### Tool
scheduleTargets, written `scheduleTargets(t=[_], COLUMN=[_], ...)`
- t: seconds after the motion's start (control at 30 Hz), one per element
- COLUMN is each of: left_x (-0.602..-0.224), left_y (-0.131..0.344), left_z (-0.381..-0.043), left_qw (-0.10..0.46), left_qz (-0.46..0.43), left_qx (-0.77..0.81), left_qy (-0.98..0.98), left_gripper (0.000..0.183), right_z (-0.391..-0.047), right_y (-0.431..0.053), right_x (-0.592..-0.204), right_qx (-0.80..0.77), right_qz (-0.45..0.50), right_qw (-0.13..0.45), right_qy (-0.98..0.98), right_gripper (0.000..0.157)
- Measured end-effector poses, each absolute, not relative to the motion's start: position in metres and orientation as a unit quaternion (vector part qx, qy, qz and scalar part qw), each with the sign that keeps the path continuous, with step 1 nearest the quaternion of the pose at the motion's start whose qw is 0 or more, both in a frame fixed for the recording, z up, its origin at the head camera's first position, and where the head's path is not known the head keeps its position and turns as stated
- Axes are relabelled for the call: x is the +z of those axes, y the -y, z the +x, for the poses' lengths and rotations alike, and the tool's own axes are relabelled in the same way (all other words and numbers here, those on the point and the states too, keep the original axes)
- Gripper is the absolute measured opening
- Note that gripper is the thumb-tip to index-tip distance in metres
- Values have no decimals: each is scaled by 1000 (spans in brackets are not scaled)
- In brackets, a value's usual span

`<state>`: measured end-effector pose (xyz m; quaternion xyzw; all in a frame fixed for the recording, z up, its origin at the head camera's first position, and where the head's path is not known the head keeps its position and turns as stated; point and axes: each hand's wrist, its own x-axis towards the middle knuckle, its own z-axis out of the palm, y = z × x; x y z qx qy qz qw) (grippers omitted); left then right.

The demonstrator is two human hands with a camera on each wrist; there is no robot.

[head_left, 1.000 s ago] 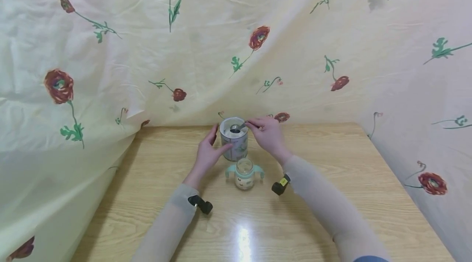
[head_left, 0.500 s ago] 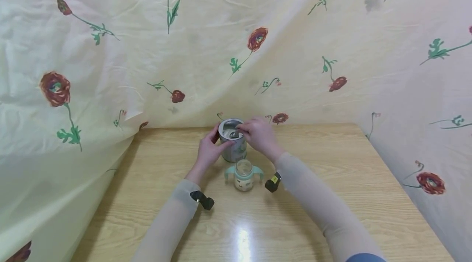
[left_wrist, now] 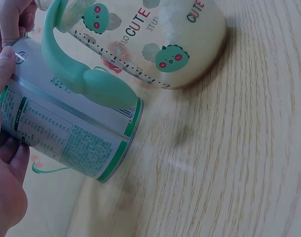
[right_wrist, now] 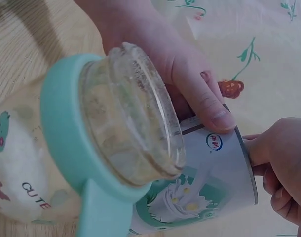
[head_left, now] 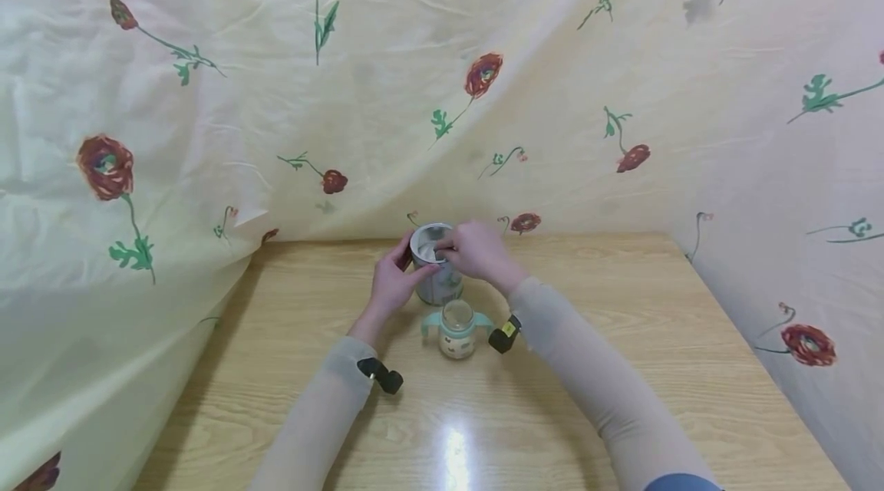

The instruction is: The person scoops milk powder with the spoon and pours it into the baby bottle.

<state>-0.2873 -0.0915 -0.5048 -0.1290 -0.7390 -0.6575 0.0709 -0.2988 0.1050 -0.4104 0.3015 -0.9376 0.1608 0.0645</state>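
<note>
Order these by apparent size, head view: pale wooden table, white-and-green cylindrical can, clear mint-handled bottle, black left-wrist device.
1. Pale wooden table
2. White-and-green cylindrical can
3. Clear mint-handled bottle
4. Black left-wrist device

The can looks taller; the bottle, handles included, spreads wider.

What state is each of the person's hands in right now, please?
Left hand: holding the white-and-green cylindrical metal can.
Right hand: closed, apparently pinching a grey metal spoon, mostly hidden at the can's mouth.
</note>
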Motion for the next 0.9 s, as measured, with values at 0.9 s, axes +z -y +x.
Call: scheduleTargets(t=[0.9], left_x=[-504], left_y=[90], left_z=[-291], left_qw=[68], left_qz=[-119], left_qx=[-648], left_qy=[749], left_gripper=[90], right_z=[-308], right_y=[-113], right_x=[-413], right_qx=[258], right_qz=[284], right_qw=[12], right_qy=[923], right_gripper=[16])
